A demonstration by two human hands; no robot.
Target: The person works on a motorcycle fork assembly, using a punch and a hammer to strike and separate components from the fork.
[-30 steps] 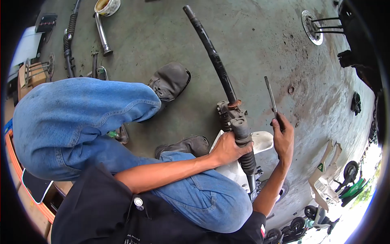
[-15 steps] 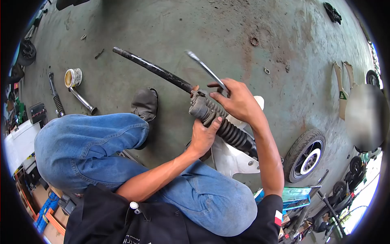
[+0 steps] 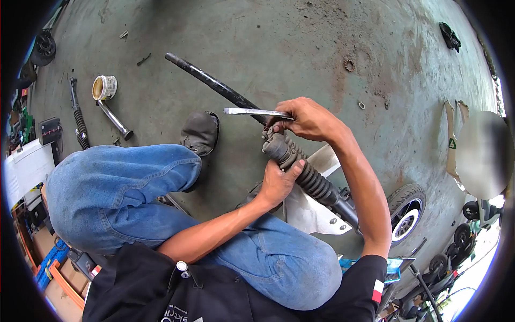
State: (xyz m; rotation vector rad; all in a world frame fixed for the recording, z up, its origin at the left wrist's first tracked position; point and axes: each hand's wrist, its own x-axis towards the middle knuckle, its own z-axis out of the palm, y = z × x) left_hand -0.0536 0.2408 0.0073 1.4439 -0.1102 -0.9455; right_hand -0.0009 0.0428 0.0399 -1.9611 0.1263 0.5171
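A front fork assembly with a black steering tube (image 3: 214,85) and ribbed rubber boots (image 3: 316,185) lies slantwise before my knees. My left hand (image 3: 280,182) is wrapped round the upper end of the nearer boot. My right hand (image 3: 306,119) is at the base of the tube, fingers bent down onto the clamp, and holds a flat metal tool (image 3: 252,111) that points left across the tube. The right fingertips are partly hidden behind the hand. A white fender (image 3: 306,212) sits beneath the fork by my knee.
A tub (image 3: 104,87), a chrome pipe (image 3: 115,120) and another shock-like part (image 3: 79,121) lie on the floor at the left. A wheel (image 3: 406,214) is at the right, past my right arm. Beige panels (image 3: 451,142) lie farther right. My shoe (image 3: 200,133) is left of the fork.
From upright, the fork has swung to a leftward slant in view. My right hand has come from the right onto the tube's base, and its tool now lies nearly level.
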